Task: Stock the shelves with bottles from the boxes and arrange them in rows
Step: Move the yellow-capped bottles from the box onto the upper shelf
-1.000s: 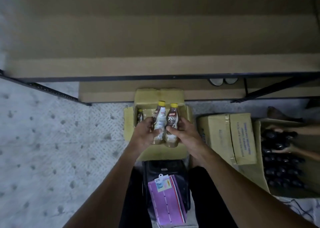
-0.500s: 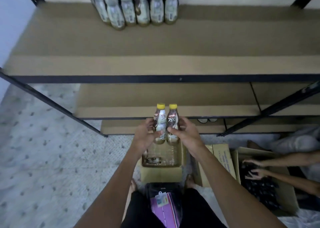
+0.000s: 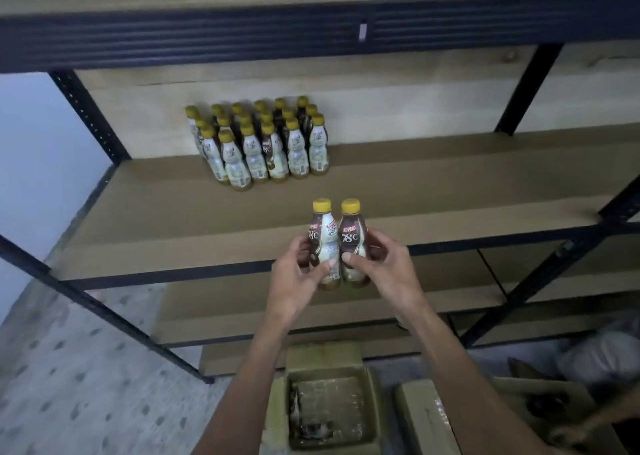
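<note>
Two bottles (image 3: pixel 350 238): rising from box height, now hanging upright before the shelf (image 3: pixel 450 191) edge.
Left hand (image 3: pixel 298 276): gripping the left bottle.
Right hand (image 3: pixel 386 267): gripping the right one.
Stocked rows (image 3: pixel 263 143): standing at the shelf's back.
Box (image 3: pixel 329 373): looking nearly emptied.
Progress: early going; most shelf space is waiting.
</note>
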